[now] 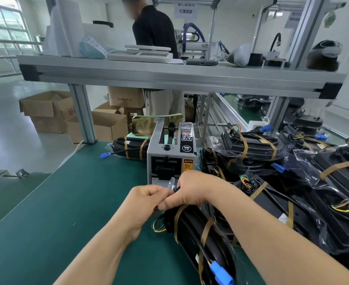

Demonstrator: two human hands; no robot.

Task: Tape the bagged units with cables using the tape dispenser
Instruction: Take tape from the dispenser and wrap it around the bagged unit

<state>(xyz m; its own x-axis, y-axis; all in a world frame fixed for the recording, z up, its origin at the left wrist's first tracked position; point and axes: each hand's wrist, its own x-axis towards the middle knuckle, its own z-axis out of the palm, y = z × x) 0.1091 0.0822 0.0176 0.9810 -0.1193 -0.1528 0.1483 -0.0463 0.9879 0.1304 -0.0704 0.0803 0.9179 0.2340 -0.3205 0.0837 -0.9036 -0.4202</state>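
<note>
The left hand and the right hand meet just in front of the tape dispenser; both have their fingers curled in, pinching the crumpled plastic at the far end of a bagged unit; whether a strip of tape sits between the fingers cannot be told. The unit lies on the green table below the right forearm, running from the hands toward the near edge; brown tape bands already cross it, and a black cable lies along its top, ending in a blue connector; coloured wires stick out at its far end beside the left wrist. The dispenser stands upright on the table, touching neither hand as far as can be seen. To the right a pile of taped units lies heaped; one more taped unit lies behind the dispenser on its left. Beyond the aluminium shelf stand cardboard boxes and a person in a black top.
</note>
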